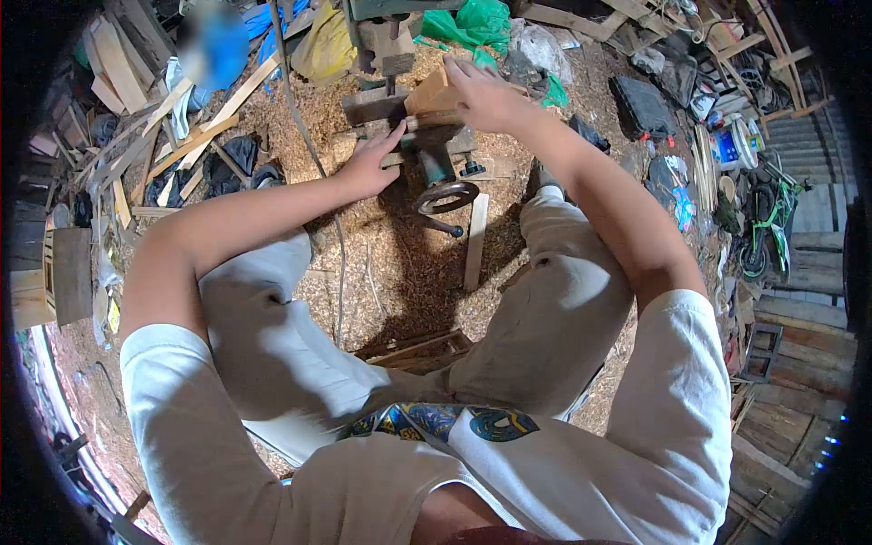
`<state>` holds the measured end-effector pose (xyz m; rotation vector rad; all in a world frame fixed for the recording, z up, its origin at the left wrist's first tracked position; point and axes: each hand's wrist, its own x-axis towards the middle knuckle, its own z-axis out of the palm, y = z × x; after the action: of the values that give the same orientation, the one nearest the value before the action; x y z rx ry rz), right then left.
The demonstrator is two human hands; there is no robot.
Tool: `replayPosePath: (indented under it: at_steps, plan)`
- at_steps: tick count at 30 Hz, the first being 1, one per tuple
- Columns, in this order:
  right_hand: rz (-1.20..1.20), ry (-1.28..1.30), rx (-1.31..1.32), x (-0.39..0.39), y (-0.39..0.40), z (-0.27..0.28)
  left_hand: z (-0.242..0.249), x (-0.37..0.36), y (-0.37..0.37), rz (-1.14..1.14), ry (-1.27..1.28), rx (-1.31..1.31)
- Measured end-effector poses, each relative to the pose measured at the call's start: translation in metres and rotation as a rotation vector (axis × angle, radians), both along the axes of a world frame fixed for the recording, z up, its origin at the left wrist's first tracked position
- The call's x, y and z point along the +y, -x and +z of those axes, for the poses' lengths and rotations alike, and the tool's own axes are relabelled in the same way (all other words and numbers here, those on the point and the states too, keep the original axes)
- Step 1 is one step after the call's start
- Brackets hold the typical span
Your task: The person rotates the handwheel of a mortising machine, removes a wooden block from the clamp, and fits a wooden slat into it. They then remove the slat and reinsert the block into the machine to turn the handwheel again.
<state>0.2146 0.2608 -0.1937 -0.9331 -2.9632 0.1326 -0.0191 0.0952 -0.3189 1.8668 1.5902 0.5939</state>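
Observation:
My right hand (pixel 486 95) lies over a light wooden block (pixel 432 92), its fingers on the block's right side and top. The block rests on the wooden bed of a machine with a vertical spindle (pixel 393 77) just to its left. My left hand (pixel 369 170) is at the near left edge of that bed, one finger stretched toward the wood and touching it near the spindle; its other fingers are partly hidden. Below the bed hangs a round metal handwheel (pixel 448 197) with a crank handle (pixel 445 225), which neither hand touches.
Wood shavings (pixel 409 300) cover the floor between my legs. A narrow wooden strip (pixel 476 242) lies there, and a cable (pixel 304 127) runs down on the left. Planks (pixel 195 136) are piled at left. A black case (pixel 643 106) and a green bicycle (pixel 772 222) are at right.

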Motion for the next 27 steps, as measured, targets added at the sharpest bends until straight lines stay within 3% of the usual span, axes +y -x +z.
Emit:
replayPosePath:
  at_steps: [3,8,12,15,20,27]
  plan:
    - [0.008,0.061,0.071,-0.005,0.012,-0.023,-0.001,0.001,0.001,-0.004,-0.005,0.024]
    - [0.06,0.029,-0.13,-0.025,0.038,-0.026,-0.011,-0.001,0.005,-0.005,-0.05,0.0]
    - [0.066,0.07,-0.139,-0.019,0.045,-0.03,-0.016,-0.004,0.007,0.028,-0.026,0.059]
    - [0.111,0.139,-0.016,-0.006,0.035,-0.033,-0.007,-0.009,0.005,0.01,-0.023,0.057]
    - [0.066,-0.072,-0.027,0.002,0.017,-0.021,0.006,-0.012,0.0,0.025,-0.074,-0.006]
    - [-0.002,0.002,0.012,0.02,0.016,-0.019,0.009,0.003,0.003,0.083,-0.187,-0.005]
